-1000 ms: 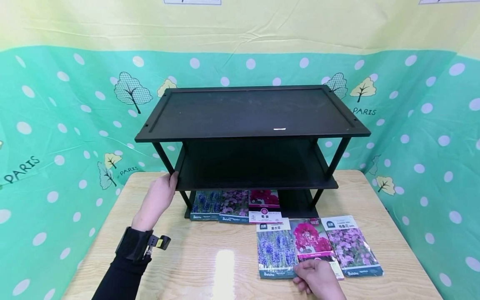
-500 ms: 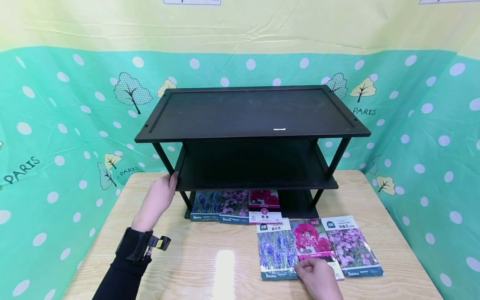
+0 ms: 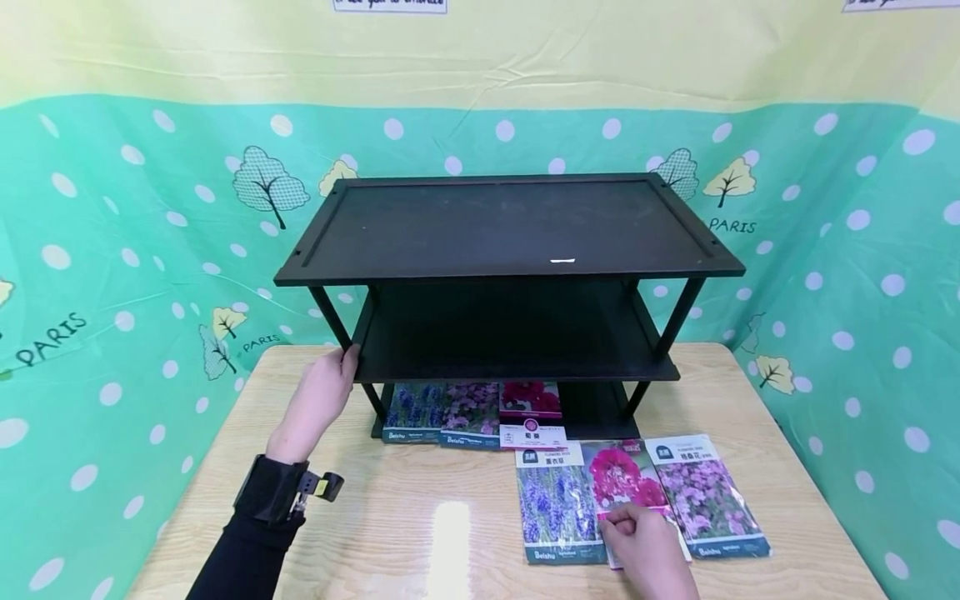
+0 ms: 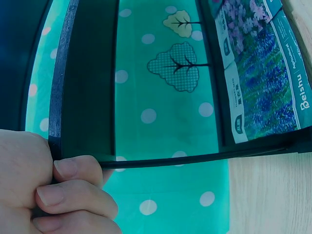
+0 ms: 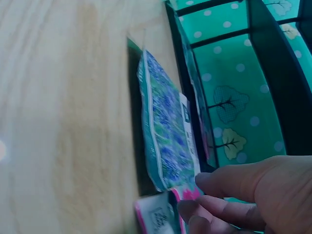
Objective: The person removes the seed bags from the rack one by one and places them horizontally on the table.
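My left hand [image 3: 321, 400] grips the left front corner of the middle tier of a black three-tier shelf [image 3: 510, 225]; in the left wrist view its fingers [image 4: 78, 195] curl round the dark edge. Low at the right, my right hand [image 3: 647, 546] pinches the left edge of a seed packet with pink flowers [image 3: 617, 473], thumb and fingertips together in the right wrist view. Left of it lies a lavender seed packet [image 3: 557, 504], overlapping it. A packet with pale purple flowers [image 3: 705, 498] lies to the right. The hand covers the pink packet's lower part.
On the shelf's bottom tier sit three more packets in a row: lavender [image 3: 415, 408], purple-flowered [image 3: 470, 412] and magenta [image 3: 531, 402], fronts jutting over the edge. The wooden table [image 3: 390, 517] extends in front. A teal dotted cloth [image 3: 150, 250] hangs behind and at both sides.
My right hand has shifted slightly right, from the lavender packet's lower right corner onto the pink packet's edge. The lavender packet has slid a little right. My left hand keeps its hold.
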`<state>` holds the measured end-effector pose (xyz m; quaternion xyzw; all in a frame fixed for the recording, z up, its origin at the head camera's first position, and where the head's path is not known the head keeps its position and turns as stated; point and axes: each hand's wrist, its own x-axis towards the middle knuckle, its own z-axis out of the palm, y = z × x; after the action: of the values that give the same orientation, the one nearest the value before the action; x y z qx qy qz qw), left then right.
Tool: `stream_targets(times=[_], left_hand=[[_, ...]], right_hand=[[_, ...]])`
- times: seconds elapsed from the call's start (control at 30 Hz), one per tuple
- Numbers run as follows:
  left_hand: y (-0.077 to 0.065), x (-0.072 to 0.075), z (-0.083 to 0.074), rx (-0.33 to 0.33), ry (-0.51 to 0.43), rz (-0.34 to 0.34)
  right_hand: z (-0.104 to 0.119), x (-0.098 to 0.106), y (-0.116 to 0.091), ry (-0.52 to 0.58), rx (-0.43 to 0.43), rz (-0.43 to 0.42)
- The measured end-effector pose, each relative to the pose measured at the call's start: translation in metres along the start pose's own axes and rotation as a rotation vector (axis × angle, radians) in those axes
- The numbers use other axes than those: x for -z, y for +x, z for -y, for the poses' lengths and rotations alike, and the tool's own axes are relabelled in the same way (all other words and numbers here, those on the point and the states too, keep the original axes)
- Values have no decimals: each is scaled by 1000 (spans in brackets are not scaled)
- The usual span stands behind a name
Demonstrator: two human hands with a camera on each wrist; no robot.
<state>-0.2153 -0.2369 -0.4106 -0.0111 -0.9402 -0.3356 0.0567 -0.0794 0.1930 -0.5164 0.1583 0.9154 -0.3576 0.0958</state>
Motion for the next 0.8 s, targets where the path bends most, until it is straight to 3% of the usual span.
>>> stream_targets(times=[0.27,0.6,0.8], left_hand=[[0,0,-1,9,-3,2],[0,0,-1,19,-6,5],[0,0,-1,24,6,0]], right_hand=[[4,17,11,-50,51,61],[14,33,27,-72,125,30],[21,35,30,-47,95,45]])
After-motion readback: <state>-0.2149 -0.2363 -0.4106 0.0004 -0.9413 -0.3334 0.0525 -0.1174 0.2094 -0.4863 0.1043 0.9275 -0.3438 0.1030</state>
